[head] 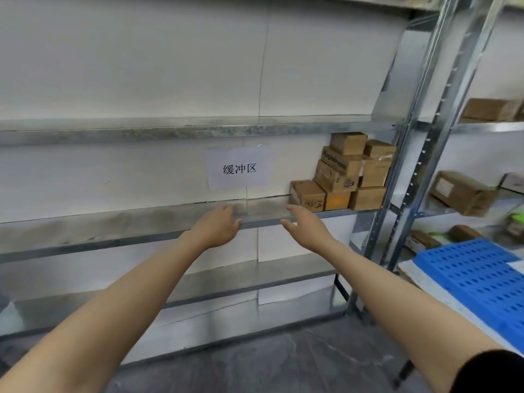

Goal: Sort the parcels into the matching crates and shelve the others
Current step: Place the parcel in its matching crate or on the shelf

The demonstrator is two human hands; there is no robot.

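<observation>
**A:** Where are the parcels at this moment?

**B:** The cardboard parcels (348, 173) stand in a stack at the right end of the middle shelf (113, 225), close to the back wall and the metal post. I think they are packed into the corner so that more can stand beside them.

**A:** Does a hand hold one of them?

**B:** No. The left hand (218, 226) and the right hand (307, 225) both hover at the front edge of this shelf. The fingers are spread and relaxed, and there is nothing between them. The right hand is near the lowest brown box (307, 195), but apart from it.

**A:** Why are the palms turned toward each other?

**B:** To me it looks like the gap for taking a small box from two sides. This is only my judgement. I cannot tell whether they are about to take one.

**A:** And around them?

**B:** A paper sign (239, 168) with three Chinese characters is on the wall left of the stack and probably names this zone. Low on the right lies a blue perforated crate (476, 276). Behind it, a neighbouring rack (425, 154) carries more boxes.
</observation>
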